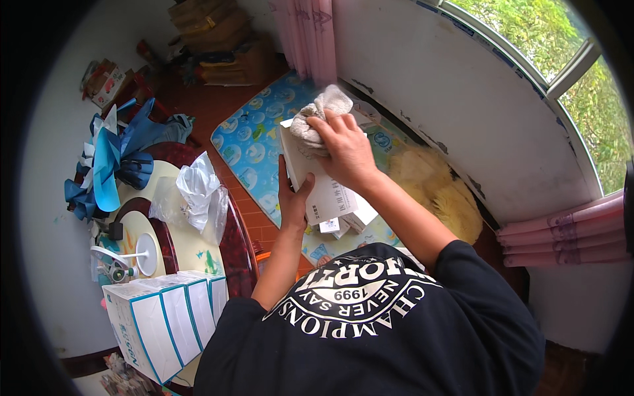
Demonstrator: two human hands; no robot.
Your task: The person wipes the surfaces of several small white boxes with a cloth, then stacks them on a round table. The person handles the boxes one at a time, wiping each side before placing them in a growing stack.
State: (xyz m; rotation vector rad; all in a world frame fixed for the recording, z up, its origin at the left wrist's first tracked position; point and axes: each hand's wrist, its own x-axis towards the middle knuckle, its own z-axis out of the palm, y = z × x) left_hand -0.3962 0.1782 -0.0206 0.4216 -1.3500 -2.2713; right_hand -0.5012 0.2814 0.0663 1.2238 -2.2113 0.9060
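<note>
My left hand (pixel 295 198) grips a white cardboard box (pixel 324 198) by its left side, with the thumb on the box's face. The box bears printed writing. Bunched in my right hand (pixel 346 148) is a greyish cloth (pixel 317 116), which lies against the upper end of the box. Under the held box, more white boxes (pixel 365 215) rest on the patterned play mat (pixel 252 148). How the cloth's underside meets the box is hidden by my fingers.
Left stands a round table (pixel 237 232) with several white-and-blue boxes (pixel 173 317), a clear plastic bag (pixel 198 190), a white round stand (pixel 146 254) and blue wrapping (pixel 106 168). A yellow furry item (pixel 436 193) lies right, beside the wall. Cardboard boxes (pixel 223 49) are stacked at the back.
</note>
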